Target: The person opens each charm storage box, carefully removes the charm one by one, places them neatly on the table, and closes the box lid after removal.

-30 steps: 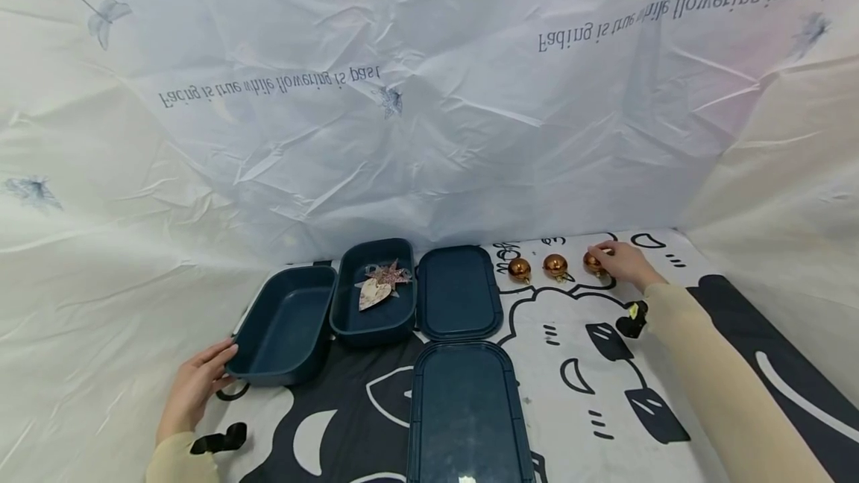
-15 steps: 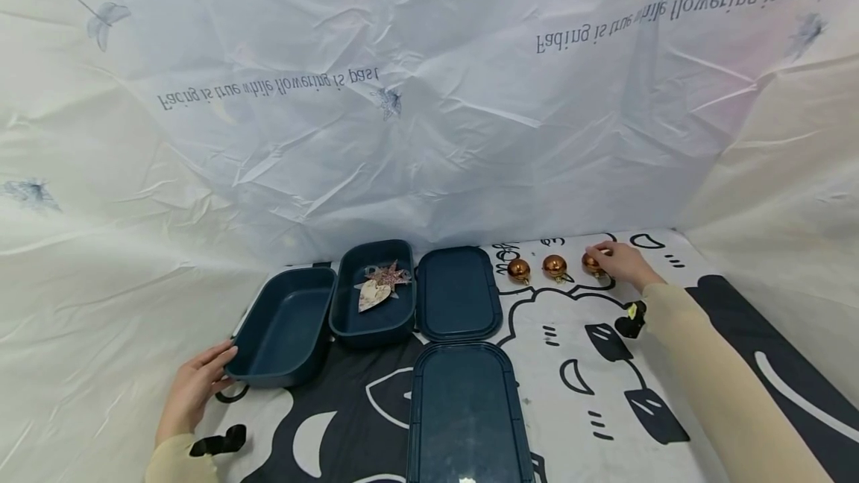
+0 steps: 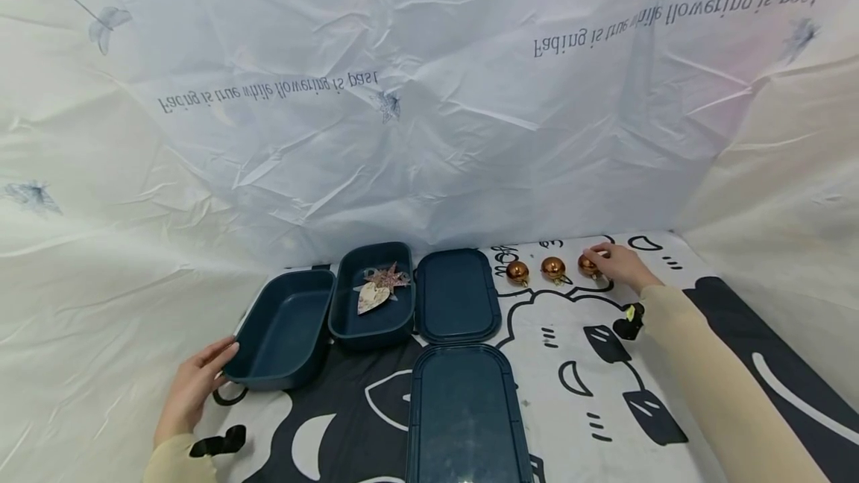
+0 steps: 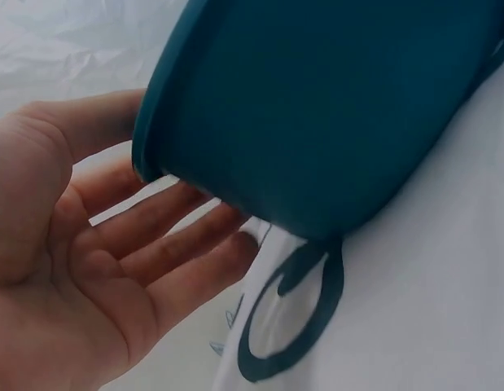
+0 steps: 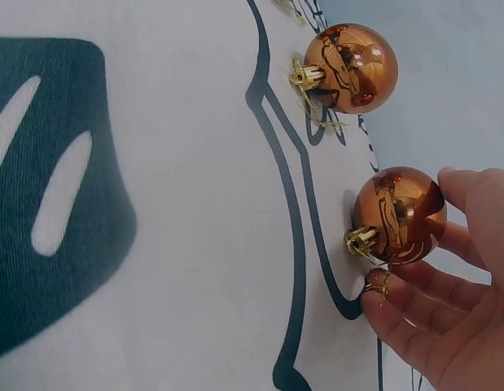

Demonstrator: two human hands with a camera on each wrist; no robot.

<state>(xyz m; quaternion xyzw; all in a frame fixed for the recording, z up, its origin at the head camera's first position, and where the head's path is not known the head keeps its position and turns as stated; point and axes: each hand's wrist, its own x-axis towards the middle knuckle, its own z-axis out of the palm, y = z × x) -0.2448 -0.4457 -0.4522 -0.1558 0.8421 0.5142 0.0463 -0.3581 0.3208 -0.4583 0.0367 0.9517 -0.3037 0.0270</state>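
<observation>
On the right of the head view, my right hand [image 3: 624,265] is at the far end of a row of shiny copper-coloured Christmas baubles. Its thumb and fingers curl about the end bauble [image 5: 402,216], which rests on the cloth with its gold cap toward me. A second bauble [image 3: 553,268] and a third bauble [image 3: 517,272] lie left of it. My left hand [image 3: 191,387] rests at the near left corner of a deep blue container [image 3: 278,338] with nothing inside. In the left wrist view its fingers [image 4: 166,220] spread loosely along the container's outer wall.
A second blue container [image 3: 345,300] holds a glittery star [image 3: 391,276] and a pale heart-shaped ornament [image 3: 371,298]. Two blue lids, a far lid [image 3: 458,297] and a near lid [image 3: 467,416], lie flat. A white sheet [image 3: 429,133] rises behind the black-and-white printed cloth [image 3: 550,408].
</observation>
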